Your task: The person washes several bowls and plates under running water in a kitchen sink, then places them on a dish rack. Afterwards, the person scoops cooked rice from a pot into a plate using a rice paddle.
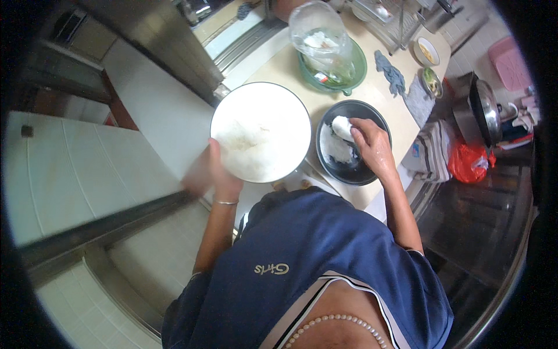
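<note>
My left hand (224, 174) holds a wide white enamel basin (283, 126) with a dark rim by its near left side. Pale, cloudy material lies in the basin; what it is I cannot tell. To the right, a dark round pot or bowl (322, 165) stands on the cream counter, with white powdery or grainy stuff (338, 146) inside. My right hand (372, 141), wet on its back, reaches over that bowl with fingers closed on a small white rounded object (342, 127), perhaps a cup or scoop.
Behind stands a green plastic basin (333, 88) with plastic bags and greens. A grey cloth (390, 72), a small bowl of food (431, 83) and a white bowl (427, 52) lie farther right. A lidded metal pot (486, 113) and red bag (468, 163) stand at the right.
</note>
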Motion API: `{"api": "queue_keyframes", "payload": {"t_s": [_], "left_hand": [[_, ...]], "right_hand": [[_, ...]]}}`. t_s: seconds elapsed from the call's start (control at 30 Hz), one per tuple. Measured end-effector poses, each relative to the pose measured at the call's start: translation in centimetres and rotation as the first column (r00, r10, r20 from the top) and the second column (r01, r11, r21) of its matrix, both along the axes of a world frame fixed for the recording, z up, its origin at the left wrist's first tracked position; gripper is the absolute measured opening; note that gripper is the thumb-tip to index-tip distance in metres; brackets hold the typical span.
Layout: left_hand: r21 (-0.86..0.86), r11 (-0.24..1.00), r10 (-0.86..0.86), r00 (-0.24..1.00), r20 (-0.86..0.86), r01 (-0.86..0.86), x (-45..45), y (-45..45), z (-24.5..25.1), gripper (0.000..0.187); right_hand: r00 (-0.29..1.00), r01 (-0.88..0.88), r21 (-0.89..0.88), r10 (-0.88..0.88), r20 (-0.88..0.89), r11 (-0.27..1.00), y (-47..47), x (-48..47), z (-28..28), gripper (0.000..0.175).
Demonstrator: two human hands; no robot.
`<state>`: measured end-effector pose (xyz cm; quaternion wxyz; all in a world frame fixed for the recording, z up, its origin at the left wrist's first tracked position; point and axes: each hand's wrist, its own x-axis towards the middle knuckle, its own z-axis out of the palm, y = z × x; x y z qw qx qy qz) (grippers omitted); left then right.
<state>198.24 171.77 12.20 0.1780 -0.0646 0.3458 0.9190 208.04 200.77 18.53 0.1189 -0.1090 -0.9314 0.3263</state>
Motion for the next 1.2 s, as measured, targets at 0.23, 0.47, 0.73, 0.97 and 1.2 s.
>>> {"api": "queue_keyframes", "payload": {"t_s": [0.23,0.47,0.73,0.97,1.2], "left_hand": [[-0.133,0.985,0.117,0.991,0.063,-0.107,7.4,-4.1,2.1,0.067],[-0.024,0.977,0.214,0.963,0.163,-0.213,8.4,-13.6,2.3,0.061],[-0.048,0.943,0.333,0.936,0.112,-0.33,-0.2,-32.4,-0.5,0.055],[-0.103,0.941,0.331,0.941,0.073,-0.323,-15.6,-51.2,2.6,0.058],[-0.054,0.97,0.236,0.972,-0.003,-0.236,-36.6,-57.9,3.1,0.061]], "right_hand": [[0.881,-0.331,-0.59,0.466,0.087,0.737,-8.4,-3.0,1.3,0.05],[0.788,-0.283,-0.805,0.605,0.114,0.521,-19.0,-5.1,-0.3,0.033],[0.748,-0.36,-0.792,0.66,0.071,0.493,-37.9,-16.4,-3.2,0.03],[0.702,-0.271,-0.858,0.699,0.134,0.436,-56.8,-32.3,-2.0,0.033],[0.761,-0.127,-0.863,0.606,0.231,0.488,-63.5,-51.7,-1.1,0.033]]}}
